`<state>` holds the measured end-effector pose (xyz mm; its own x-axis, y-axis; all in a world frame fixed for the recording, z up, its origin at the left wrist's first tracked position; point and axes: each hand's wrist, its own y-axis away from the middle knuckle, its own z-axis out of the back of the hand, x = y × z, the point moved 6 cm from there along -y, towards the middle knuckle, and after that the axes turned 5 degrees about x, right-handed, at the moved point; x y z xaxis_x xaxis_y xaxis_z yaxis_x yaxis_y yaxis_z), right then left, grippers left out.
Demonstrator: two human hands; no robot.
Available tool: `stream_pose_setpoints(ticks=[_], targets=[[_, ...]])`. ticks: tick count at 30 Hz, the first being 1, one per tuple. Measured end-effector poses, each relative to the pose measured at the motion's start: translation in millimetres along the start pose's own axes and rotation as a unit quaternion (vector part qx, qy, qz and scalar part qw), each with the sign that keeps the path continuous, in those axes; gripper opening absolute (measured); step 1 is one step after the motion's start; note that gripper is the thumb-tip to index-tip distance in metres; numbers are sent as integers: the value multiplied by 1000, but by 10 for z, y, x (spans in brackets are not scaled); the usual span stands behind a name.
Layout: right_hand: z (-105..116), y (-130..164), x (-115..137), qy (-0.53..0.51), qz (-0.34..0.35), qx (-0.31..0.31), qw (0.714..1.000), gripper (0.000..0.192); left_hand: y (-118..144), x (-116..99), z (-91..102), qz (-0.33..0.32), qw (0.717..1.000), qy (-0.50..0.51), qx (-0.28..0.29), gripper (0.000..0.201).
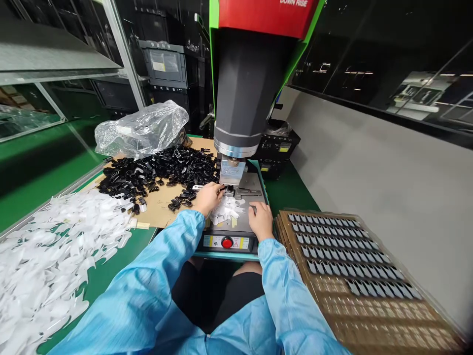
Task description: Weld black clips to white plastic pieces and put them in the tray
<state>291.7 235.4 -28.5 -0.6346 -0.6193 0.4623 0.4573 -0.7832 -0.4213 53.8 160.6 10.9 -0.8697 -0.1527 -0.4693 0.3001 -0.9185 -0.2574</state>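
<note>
A: Where is the left hand [208, 197]?

B: At the fixture [229, 190] under the press horn [232, 172], fingertips pinching a small part [223, 189] on the nest. The part sits right below the horn.

A: And the right hand [260, 220]?

B: Flat on the press base [254, 183], fingers curled loosely; I can't tell if it holds anything.

A: How far along?

B: Judging by the tray [354, 281], several rows are filled with finished pieces and many slots are bare. A big heap of black parts [155, 175] and white pieces [55, 246] waits, so much is left.
</note>
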Motion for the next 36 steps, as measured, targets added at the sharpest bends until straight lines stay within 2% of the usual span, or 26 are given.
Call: stream_pose_setpoints(ticks=[6, 8, 10, 14, 19, 22, 26, 36], targets=[[11, 24, 20, -1, 6, 0, 1000, 23, -87, -42, -112, -28, 998, -44, 37, 38], [23, 24, 20, -6, 6, -2, 1000, 22, -54, -48, -67, -36, 997, -45, 55, 43], [45, 24, 22, -13, 5, -6, 1000, 21, 56, -41, 43, -40, 998, -31, 49, 51], [78, 69, 57, -22, 19, 8, 1000, 21, 556, 55, 307, -56, 998, -11, 22, 49], [92, 371, 136, 42, 50, 13, 998, 24, 1358, 360, 373, -82, 988, -77, 102, 51], [102, 600, 139, 61, 54, -18, 996, 27, 1626, 521, 340, -73, 982, -102, 141, 64], [66, 747, 128, 69, 77, -33, 994, 29, 1678, 578, 312, -64, 980, -126, 143, 71], [60, 713, 135, 106, 72, -42, 991, 23, 1664, 546, 309, -57, 980, -117, 149, 72]])
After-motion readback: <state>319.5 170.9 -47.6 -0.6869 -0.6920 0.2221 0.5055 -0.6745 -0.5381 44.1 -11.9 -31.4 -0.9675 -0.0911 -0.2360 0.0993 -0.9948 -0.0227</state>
